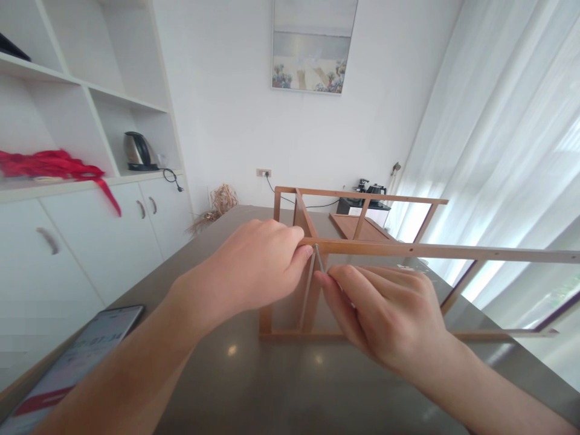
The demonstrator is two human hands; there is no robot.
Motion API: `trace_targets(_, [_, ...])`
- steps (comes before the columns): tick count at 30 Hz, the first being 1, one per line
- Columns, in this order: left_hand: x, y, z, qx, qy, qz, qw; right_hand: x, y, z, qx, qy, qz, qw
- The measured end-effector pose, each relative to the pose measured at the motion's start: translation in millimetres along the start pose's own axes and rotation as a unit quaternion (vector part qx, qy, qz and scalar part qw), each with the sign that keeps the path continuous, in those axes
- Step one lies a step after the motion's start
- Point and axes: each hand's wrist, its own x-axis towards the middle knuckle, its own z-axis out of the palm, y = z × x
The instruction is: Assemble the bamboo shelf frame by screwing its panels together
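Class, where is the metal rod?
Head view, just right of centre: the rod is in the right hand, its top at the wooden frame beside the left hand.

The left grip (251, 263) is a bare hand, smooth and rounded across the back; the right grip (385, 308), equally bare, shows ridged knuckles (352, 277). Both wrists (443, 356) are uncovered, widening into slim, bare forearms (140, 368).
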Motion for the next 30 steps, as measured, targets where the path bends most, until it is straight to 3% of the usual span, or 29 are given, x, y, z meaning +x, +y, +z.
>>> trace_targets(30, [1.7,4.0,-4.3,0.021,0.001,0.005,1.0,-0.5,0.8,1.6,0.039,-0.006,0.025,0.999])
